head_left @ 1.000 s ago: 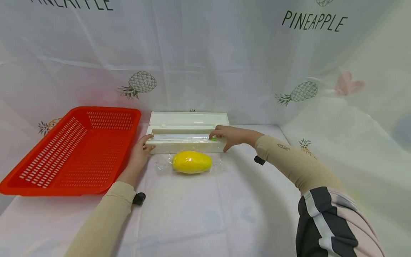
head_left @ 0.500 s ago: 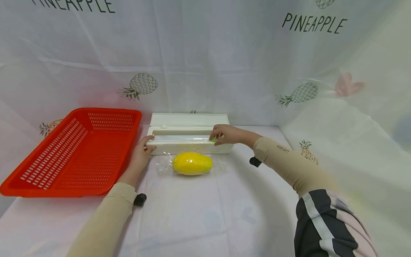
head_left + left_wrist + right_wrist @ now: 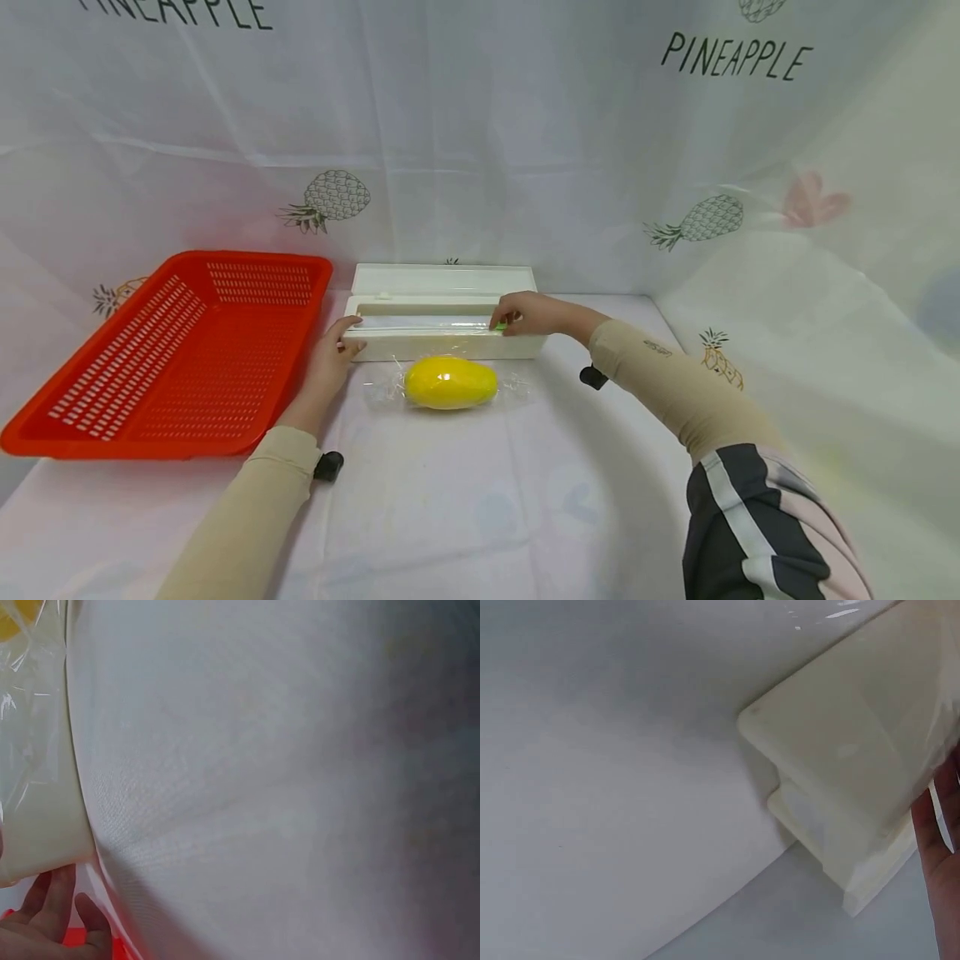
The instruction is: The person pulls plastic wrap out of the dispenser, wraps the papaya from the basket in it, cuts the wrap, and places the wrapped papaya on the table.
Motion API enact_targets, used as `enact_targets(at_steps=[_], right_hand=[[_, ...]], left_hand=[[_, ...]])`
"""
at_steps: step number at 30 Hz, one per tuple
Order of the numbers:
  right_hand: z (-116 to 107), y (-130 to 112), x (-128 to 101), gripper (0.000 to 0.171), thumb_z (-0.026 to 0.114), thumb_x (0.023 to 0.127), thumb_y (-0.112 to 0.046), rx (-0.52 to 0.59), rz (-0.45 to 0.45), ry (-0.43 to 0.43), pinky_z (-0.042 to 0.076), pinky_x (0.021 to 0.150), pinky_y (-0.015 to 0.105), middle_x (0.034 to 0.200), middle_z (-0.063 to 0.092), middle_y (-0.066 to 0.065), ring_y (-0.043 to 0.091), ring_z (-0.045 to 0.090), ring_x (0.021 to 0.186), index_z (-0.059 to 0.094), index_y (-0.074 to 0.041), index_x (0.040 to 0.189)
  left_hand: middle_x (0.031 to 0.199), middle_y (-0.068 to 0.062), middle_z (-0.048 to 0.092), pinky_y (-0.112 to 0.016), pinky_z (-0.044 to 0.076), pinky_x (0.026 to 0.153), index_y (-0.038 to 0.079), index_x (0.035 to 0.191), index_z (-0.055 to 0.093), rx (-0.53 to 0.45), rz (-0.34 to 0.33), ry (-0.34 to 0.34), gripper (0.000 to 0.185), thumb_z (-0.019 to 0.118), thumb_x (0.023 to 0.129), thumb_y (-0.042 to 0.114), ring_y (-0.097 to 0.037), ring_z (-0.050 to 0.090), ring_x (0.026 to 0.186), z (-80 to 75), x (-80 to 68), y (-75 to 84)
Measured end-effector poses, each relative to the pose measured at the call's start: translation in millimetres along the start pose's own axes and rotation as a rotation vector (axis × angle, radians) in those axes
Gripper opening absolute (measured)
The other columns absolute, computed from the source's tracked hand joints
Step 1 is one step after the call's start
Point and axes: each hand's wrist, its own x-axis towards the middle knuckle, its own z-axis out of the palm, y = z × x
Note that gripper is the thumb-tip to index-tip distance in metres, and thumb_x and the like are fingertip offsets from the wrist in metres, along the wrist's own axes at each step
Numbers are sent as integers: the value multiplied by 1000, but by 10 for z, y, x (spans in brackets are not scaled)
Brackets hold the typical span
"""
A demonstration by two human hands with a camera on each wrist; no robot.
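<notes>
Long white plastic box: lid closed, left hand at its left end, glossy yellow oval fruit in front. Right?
No, not closed: the head view shows the white plastic lid open behind the long white box. Left hand at its left end, yellow oval fruit in front: correct.

A small fabric-lined corner, the kind of room unclear: pineapple-printed sheeting [image 3: 480, 158] rises behind and to the right of a white box [image 3: 427, 343], with pale cloth [image 3: 450, 500] spread beneath it.

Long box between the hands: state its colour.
The box is off-white; the head view shows it best.
</notes>
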Motion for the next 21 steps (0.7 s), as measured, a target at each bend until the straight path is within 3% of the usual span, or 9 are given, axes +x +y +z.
enact_targets(at_steps=[5, 13, 21], right_hand=[[68, 52, -65, 39, 80, 81, -9, 35, 55, -7, 45, 95, 36, 110, 56, -1, 20, 51, 104, 65, -18, 116], [143, 163, -107, 55, 84, 75, -3, 10, 14, -7, 44, 95, 35, 113, 49, 2, 20, 47, 106, 59, -20, 121], [116, 213, -164, 64, 88, 72, -11, -163, 18, -2, 26, 101, 51, 115, 50, -2, 19, 44, 115, 56, -27, 125]], left_hand=[[137, -25, 45, -52, 43, 99, 10, 143, 43, -10, 8, 1, 48, 57, 98, 5, -42, 46, 114, 13, 2, -1], [135, -25, 46, -53, 42, 99, 10, 143, 44, -4, 22, 7, 47, 56, 97, 3, -43, 45, 116, 16, 0, -24], [134, -27, 46, -52, 44, 97, 9, 143, 43, 2, 29, 6, 48, 56, 97, 2, -43, 47, 112, 2, 2, -30]])
